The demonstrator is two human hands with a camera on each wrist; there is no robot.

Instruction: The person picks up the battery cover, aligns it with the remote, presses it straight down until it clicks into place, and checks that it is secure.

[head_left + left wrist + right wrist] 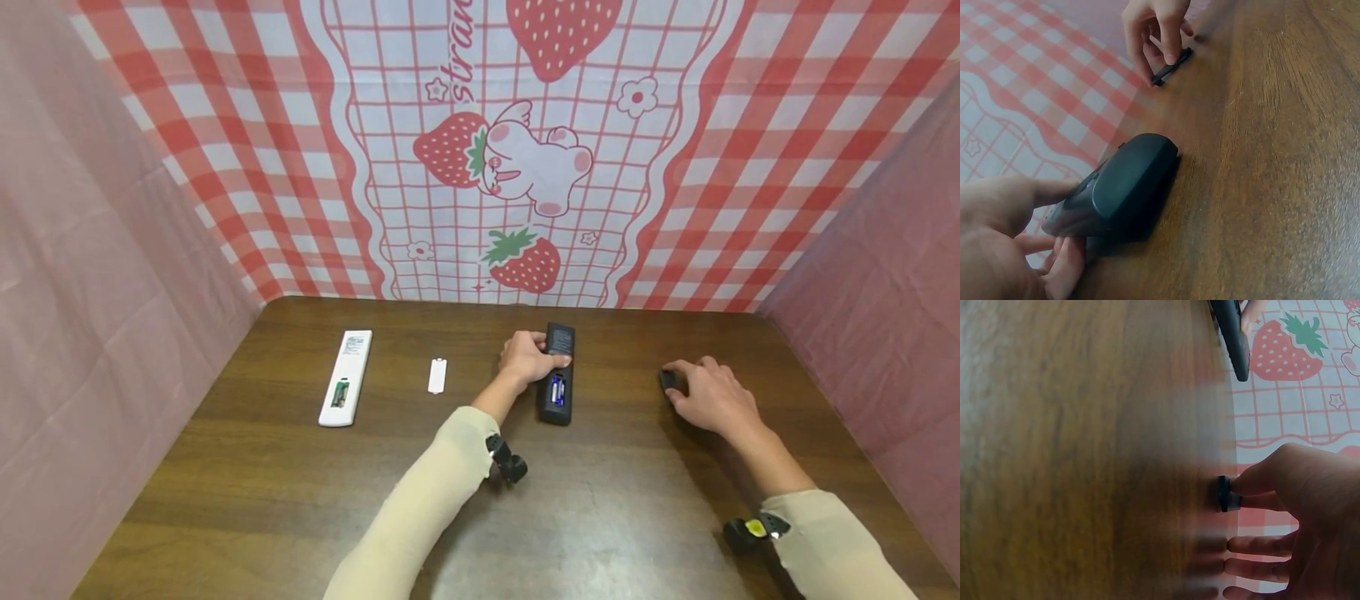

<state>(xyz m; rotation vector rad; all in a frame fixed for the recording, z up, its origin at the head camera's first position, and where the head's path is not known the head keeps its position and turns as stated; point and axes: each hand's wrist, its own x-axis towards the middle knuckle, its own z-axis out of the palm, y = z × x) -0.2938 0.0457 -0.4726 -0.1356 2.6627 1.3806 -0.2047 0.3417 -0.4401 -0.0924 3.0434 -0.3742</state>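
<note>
Near the table's (622, 475) far edge, the left hand (528, 357) hid part of the black remote (557, 412), whose printed label (559, 340) was too small to read. Toward the far left corner, the white remote's (351, 367) label was equally unreadable. Nearer the right edge, the right hand (712, 393) partly covered the black cover (667, 381). The table's near edge was cut off; in the right wrist view, the black remote was cropped at the top and the wood looked blurred.
</note>
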